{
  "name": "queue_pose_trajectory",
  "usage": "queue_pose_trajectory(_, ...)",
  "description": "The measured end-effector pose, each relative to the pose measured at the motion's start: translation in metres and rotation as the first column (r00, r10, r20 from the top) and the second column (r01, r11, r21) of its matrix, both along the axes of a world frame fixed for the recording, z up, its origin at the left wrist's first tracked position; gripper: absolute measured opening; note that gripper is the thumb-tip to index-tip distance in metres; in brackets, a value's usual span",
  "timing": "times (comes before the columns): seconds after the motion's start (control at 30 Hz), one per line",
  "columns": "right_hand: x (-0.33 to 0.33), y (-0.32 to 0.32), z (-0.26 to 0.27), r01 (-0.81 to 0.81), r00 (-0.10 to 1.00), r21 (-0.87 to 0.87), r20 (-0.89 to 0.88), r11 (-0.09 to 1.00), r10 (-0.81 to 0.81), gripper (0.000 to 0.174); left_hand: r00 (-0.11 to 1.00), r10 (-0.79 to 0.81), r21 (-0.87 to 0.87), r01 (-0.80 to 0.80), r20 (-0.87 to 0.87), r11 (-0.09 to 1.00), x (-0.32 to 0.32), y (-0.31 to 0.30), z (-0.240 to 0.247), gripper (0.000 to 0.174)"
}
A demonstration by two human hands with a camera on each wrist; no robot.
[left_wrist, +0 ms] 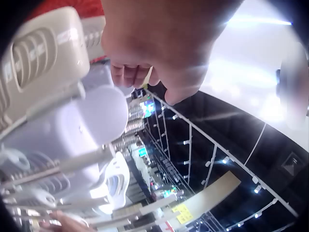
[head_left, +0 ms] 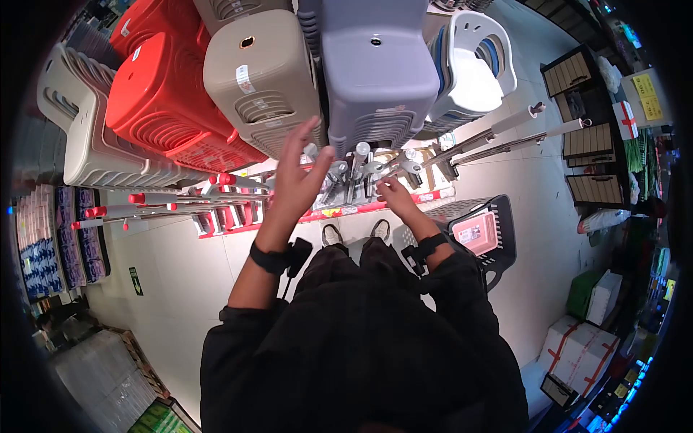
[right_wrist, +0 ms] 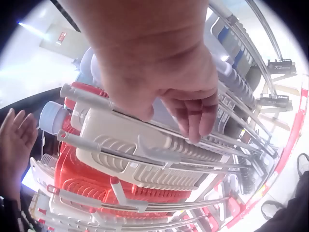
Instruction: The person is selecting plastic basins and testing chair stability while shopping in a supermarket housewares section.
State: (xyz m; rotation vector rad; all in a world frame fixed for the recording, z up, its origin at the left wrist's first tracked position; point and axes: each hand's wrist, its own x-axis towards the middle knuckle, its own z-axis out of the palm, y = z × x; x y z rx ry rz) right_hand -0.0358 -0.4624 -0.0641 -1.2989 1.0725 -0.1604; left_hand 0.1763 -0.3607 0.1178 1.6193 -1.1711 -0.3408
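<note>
My left hand (head_left: pixel 297 177) is raised with its fingers extended, in front of a stack of beige stools (head_left: pixel 256 61); it holds nothing. Lower and to the right, my right hand (head_left: pixel 395 198) is close to a row of upright metal poles (right_wrist: pixel 193 162) with pale plastic grips (right_wrist: pixel 87 96). Its fingers (right_wrist: pixel 194 118) bend loosely downward, overlapping one pole in the right wrist view, with no grip round it showing. A lavender stool stack (head_left: pixel 379 65) stands behind the poles.
Red stools (head_left: pixel 148 86) and white chairs (head_left: pixel 476 79) are stacked at either side. Red-tipped poles (head_left: pixel 144 198) jut out at left. By my right leg stands a dark shopping basket (head_left: pixel 507 238) with a pink tray (head_left: pixel 476 233) in it. A red-edged rack base (head_left: pixel 325 214) runs before my feet.
</note>
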Motion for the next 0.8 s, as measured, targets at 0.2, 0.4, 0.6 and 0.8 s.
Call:
queue_pose_trajectory(0.2,0.016,-0.03,0.0,0.024,0.999,-0.018,-0.025,1.0,-0.025,0.055,0.894,-0.09,0.24,0.212,-0.438,0.947,-0.031,-0.065,-0.083,0.054)
queue_pose_trajectory(0.4,0.03,-0.041,-0.059,-0.095,0.98,-0.293,-0.196,0.951,0.038,0.04,0.929,-0.105,0.371,0.243,-0.355,0.896,-0.034,-0.058,-0.099,0.038)
queue_pose_trajectory(0.6,0.034,-0.037,-0.058,-0.103,0.972,-0.241,-0.232,0.965,0.046,0.036,0.971,-0.04,0.527,0.163,-0.237,0.834,-0.045,-0.047,-0.081,0.029)
queue_pose_trajectory(0.8,0.035,-0.034,-0.076,-0.117,0.983,-0.296,-0.173,0.948,0.067,0.036,0.973,-0.009,0.515,0.13,-0.229,0.847,-0.047,-0.039,-0.087,0.042)
